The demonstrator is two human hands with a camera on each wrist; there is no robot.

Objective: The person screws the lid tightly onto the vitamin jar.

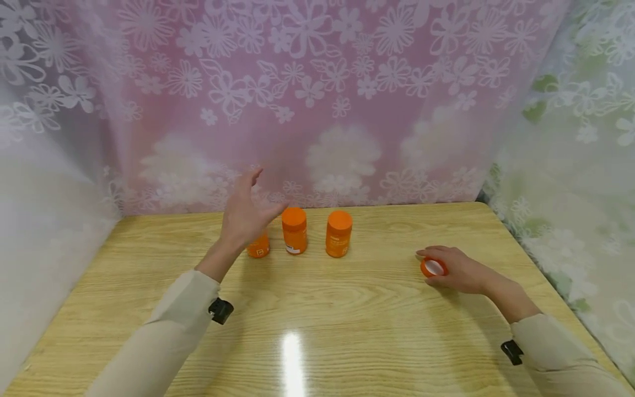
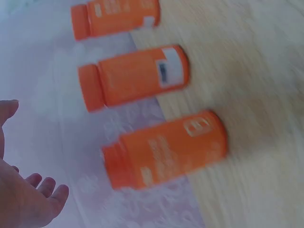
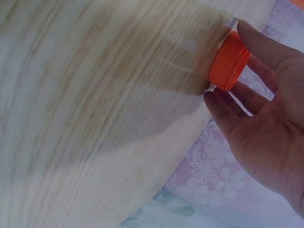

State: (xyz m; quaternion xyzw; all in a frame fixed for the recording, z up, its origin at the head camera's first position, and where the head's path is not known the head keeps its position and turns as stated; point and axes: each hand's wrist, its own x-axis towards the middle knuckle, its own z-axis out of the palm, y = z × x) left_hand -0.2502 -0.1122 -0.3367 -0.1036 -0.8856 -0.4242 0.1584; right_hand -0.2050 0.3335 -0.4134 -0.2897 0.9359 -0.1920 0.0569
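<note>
Three capped orange bottles stand on the table: a left bottle (image 1: 258, 246), a middle bottle (image 1: 295, 231) with a white label patch, and a right bottle (image 1: 339, 234). My left hand (image 1: 245, 212) is raised over the left one and hides its upper part in the head view. Its thumb and fingers are spread, holding nothing. In the left wrist view the left bottle (image 2: 166, 152) lies apart from that hand (image 2: 28, 194). Farther right, a short round orange lid (image 3: 229, 61) with a white inside sits on the table. My right hand (image 1: 461, 270) pinches it between thumb and fingers.
The wood-grain table (image 1: 322, 309) reaches back to a pink floral curtain (image 1: 317, 110). White and green floral sheets (image 1: 580, 209) hang along the right side. A black wrist camera (image 1: 220, 310) is strapped on each sleeve.
</note>
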